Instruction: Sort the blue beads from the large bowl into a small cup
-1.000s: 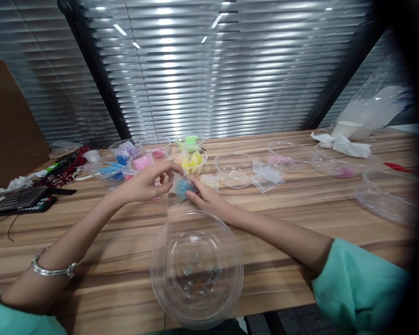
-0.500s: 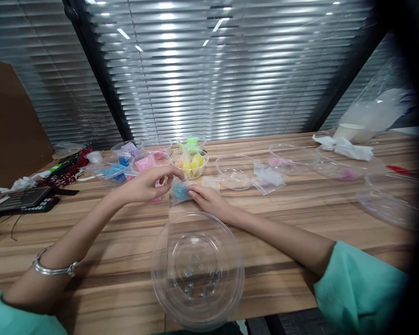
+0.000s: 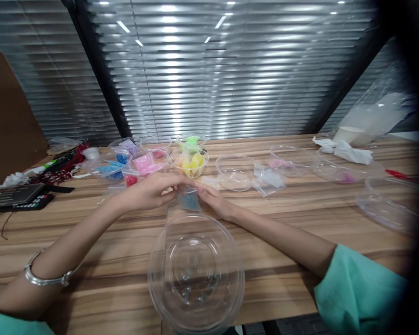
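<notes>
A small clear plastic bag with pale blue contents is held up between my hands above the wooden table. My left hand pinches its top edge, with the fingers bent over it from the left. On the other side, my right hand grips the bag's upper right edge between thumb and fingers. Nearer to me stands a large clear round plastic bowl, with small clear pieces visible at its bottom. Just behind my hands sits a clear bowl of yellow packets.
Several clear bowls holding blue, pink and green packets stand at the back left. To the right lie a clear bowl, clear bags, white tissue and a paper cup. A calculator is at far left.
The blue bag has turned more upright and shifted slightly right. My left hand has come in from the left and closed on its top edge, beside my right hand.
</notes>
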`<state>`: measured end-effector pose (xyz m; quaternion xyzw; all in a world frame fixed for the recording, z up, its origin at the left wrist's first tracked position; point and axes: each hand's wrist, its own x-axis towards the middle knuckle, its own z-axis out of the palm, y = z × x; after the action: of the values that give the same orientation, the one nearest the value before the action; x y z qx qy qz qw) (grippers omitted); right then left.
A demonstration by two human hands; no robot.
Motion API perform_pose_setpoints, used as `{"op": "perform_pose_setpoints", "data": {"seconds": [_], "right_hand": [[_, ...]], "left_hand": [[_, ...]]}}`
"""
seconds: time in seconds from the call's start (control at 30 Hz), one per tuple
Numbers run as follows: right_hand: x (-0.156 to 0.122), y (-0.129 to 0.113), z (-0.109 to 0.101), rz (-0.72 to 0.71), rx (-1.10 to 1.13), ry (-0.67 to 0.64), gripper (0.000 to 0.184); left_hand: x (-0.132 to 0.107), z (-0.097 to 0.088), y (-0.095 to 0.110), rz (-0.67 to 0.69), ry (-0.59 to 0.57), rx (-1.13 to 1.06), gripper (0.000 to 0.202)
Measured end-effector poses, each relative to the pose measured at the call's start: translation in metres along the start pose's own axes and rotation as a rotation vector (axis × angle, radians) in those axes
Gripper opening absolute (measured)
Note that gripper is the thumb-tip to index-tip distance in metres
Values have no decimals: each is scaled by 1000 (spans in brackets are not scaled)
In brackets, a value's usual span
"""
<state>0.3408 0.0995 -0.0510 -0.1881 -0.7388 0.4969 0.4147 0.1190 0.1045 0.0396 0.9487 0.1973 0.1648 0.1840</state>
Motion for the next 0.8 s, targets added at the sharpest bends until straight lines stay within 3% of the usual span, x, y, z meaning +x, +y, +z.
{"op": "perform_pose_setpoints", "data": {"seconds": [0.17, 0.33, 0.43, 0.53, 0.63, 0.73, 0.8], "right_hand": [[2, -4, -1, 11, 43, -25, 50], [3, -6, 0, 52, 38, 28, 52], [3, -5, 0, 64, 42, 35, 48], [2, -7, 1, 68, 69, 27, 43], [1, -10, 2, 111, 93, 25, 42], [0, -10, 3, 124, 84, 25, 43], [-1, -9, 3, 120, 72, 23, 45]], "left_hand": [[4, 3, 2, -33, -20, 24, 29], [2, -17, 10, 36, 6, -46, 29], [0, -26, 29, 92, 77, 35, 18], [1, -18, 60, 138, -92, 39, 16], [4, 5, 83, 165, -339, 162, 27], [5, 24, 88, 176, -521, 213, 25], [5, 30, 87, 174, -566, 205, 26]]}}
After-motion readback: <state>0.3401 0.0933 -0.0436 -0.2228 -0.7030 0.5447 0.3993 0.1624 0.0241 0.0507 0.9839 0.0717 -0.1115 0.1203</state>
